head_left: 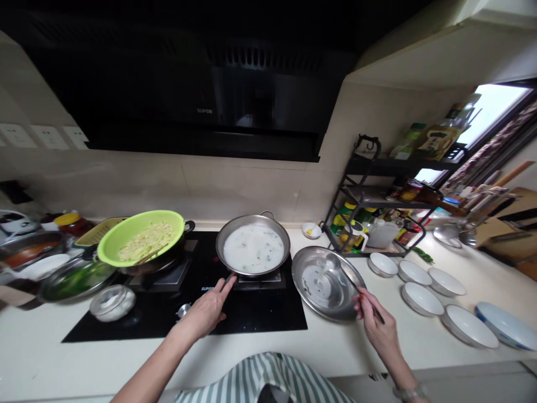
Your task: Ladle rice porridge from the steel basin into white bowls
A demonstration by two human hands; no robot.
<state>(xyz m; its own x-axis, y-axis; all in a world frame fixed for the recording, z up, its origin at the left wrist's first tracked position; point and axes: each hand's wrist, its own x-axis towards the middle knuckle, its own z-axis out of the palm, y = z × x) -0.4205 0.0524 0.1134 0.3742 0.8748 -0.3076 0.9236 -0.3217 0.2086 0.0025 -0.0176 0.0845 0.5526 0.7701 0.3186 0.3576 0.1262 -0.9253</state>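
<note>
My right hand [380, 324] is closed around the dark handle of a ladle [332, 265]. The ladle's metal bowl is tilted inside a wide steel basin [300, 258], with some cloudy liquid and green bits at the bottom. My left hand [212, 302] reaches to the front rim of a round steel pan [220, 246], its fingertips on what looks like a small loop handle there. White milky liquid [254, 249] with dark green flecks fills much of the pan. The pan rests on the right burner of a black hob [268, 313].
A lime-green colander [104, 246] of pale shreds sits over a dark pot on the left burner. Left of it are a glass-lidded pan [75, 280] and a lidded jar [112, 302]. Several white bowls [422, 298] stand at right, before a spice rack [377, 193]. A range hood [201, 84] hangs overhead.
</note>
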